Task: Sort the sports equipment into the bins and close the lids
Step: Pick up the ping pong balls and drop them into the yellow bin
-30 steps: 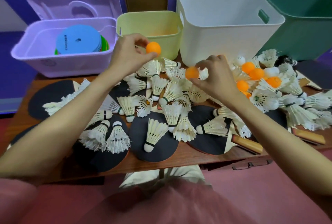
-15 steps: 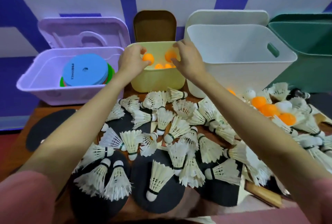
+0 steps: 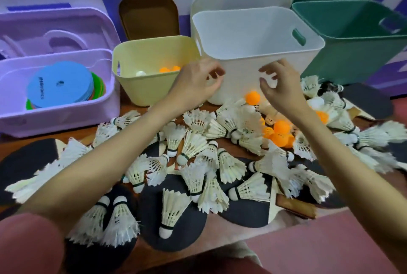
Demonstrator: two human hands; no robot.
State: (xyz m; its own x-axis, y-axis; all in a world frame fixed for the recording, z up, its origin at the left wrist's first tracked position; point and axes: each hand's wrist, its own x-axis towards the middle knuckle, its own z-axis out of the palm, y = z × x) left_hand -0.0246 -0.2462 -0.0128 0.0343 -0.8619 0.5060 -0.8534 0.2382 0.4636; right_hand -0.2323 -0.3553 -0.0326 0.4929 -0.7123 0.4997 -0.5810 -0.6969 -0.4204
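Now, hands: half a second back each hand held an orange ball over the yellow bin; both hands have since come away from it toward the centre of the frame and hold nothing.
Left hand: fingers loosely curled, nothing between them, in front of the white bin.
Right hand: fingers spread and relaxed, empty, hovering above an orange ball at the foot of the white bin.
Balls delivered: orange balls and one white ball lie inside the yellow bin, upper centre-left.
Balls left: a cluster of orange ones sits right of centre among the feathers.
Shuttlecocks: heaped across the middle of the frame, unsorted.
Paddles: black blades under the heap, lower centre.
Purple bin: upper left, with flat coloured discs inside.
Green bin: upper right, contents not visible.
Lids: all four stand open behind their bins.
Meaning: ball sorting seems partway done; the right hand looks placed to fetch the next one.
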